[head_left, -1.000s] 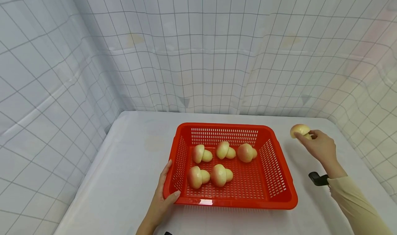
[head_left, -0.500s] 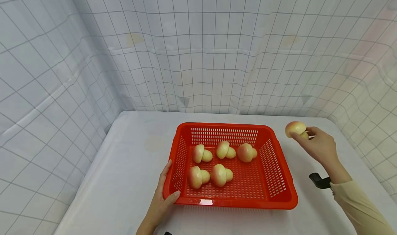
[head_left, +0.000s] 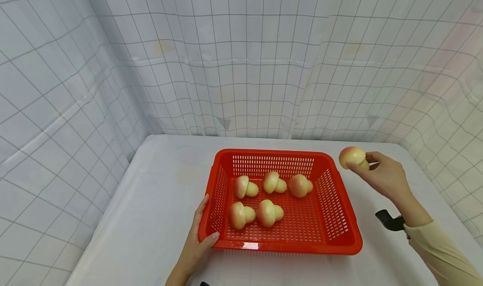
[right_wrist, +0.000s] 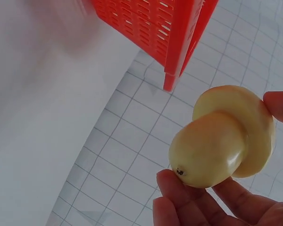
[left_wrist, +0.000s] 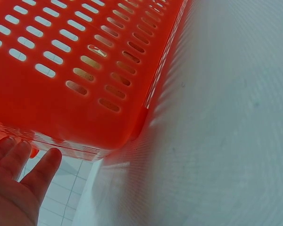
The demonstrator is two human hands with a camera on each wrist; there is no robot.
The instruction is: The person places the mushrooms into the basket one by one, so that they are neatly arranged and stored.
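Between the fingers and thumb of my right hand (head_left: 386, 175) is a mushroom (head_left: 352, 157) with a rounded yellow-pink cap, raised beside the basket's right rear corner. The right wrist view shows the stem of this mushroom (right_wrist: 210, 150) facing the camera, with fingertips against it. My left hand (head_left: 196, 240) rests at the front left corner of the red plastic basket (head_left: 286, 247), straight fingers along the side and thumb on the front rim. Several similar mushrooms (head_left: 266, 213) lie inside, in a back row and a front row. Part of the left palm is hidden.
The basket stands on a white-covered table (head_left: 151, 202). White grid-patterned sheets (head_left: 241, 68) hang behind and at both sides. Bare slotted basket floor (head_left: 302, 219) shows at the front right inside. A black wrist camera mount (head_left: 390, 220) sticks out from the right wrist.
My right hand has moved left and slightly up with the mushroom, closer to the basket. The left hand, basket and mushrooms inside have stayed in place.
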